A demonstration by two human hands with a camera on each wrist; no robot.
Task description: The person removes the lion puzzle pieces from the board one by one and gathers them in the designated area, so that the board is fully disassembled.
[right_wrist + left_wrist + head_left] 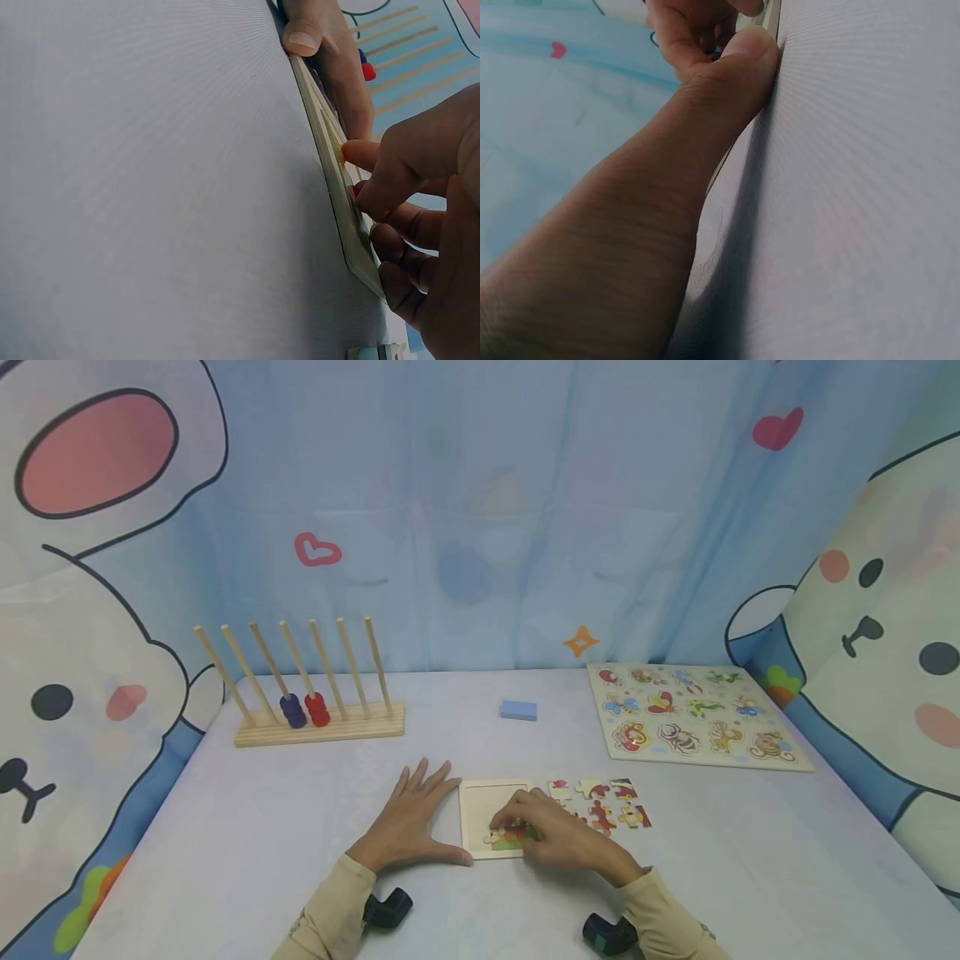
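Note:
A small square wooden puzzle tray (477,808) lies flat in front of me. Along its lower edge sit joined picture pieces (504,841) in green, red and yellow. My left hand (408,827) is spread at the tray's left side, its thumb at the lower left corner and its fingertips near the upper left one. My right hand (558,835) reaches over the tray from the right, fingers curled, pinching a puzzle piece low inside the rim. That piece is mostly hidden by the fingers; the right wrist view shows a bit of red at the fingertips (366,201).
Several loose puzzle pieces (602,816) lie right of the tray. Behind them is a large picture board (701,714) with insects and animals. A blue block (518,710) lies further back. At the left stands a peg rack (322,733) with purple and red beads.

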